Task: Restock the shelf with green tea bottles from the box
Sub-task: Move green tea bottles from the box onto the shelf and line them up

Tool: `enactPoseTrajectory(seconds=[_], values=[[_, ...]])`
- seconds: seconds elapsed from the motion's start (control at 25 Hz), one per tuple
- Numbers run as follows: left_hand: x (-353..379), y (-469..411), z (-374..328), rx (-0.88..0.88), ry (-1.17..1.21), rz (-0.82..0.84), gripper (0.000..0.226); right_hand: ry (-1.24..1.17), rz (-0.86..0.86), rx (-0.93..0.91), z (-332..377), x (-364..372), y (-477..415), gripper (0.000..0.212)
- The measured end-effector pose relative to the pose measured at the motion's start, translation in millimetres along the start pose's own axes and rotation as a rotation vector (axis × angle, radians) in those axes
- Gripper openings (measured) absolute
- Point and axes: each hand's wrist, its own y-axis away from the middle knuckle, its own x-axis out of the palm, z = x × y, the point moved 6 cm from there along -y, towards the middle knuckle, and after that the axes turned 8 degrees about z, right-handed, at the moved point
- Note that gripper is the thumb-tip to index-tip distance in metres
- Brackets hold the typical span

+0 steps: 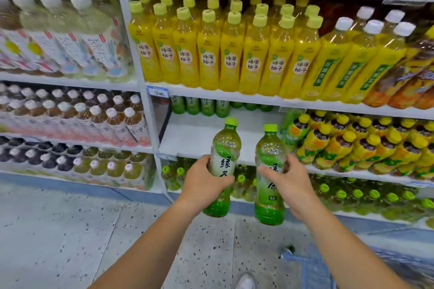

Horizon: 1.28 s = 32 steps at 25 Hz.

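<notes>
Each hand holds one green tea bottle upright in front of the shelf. My left hand [206,179] grips the left bottle [224,155] around its label. My right hand [287,182] grips the right bottle [269,169] the same way. Both bottles have green caps and green-and-white labels. They hover just before the front edge of a mostly bare white shelf board [195,136]. Several green tea bottles [199,105] stand at the back of that shelf. The box is not clearly visible.
Yellow drink bottles [211,54] fill the shelf above. Yellow-capped bottles [352,143] crowd the shelf to the right. More green-capped bottles [364,197] sit on the lowest shelf. A blue basket edge [305,267] is at the bottom right on the speckled floor [70,230].
</notes>
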Motion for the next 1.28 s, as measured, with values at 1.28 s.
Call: enactPoseTrajectory(seconds=[1.28], values=[[49, -303, 73, 0.529, -0.033, -0.027, 0.052, 0.259, -0.133, -0.299, -153, -14, -247, 0.052]])
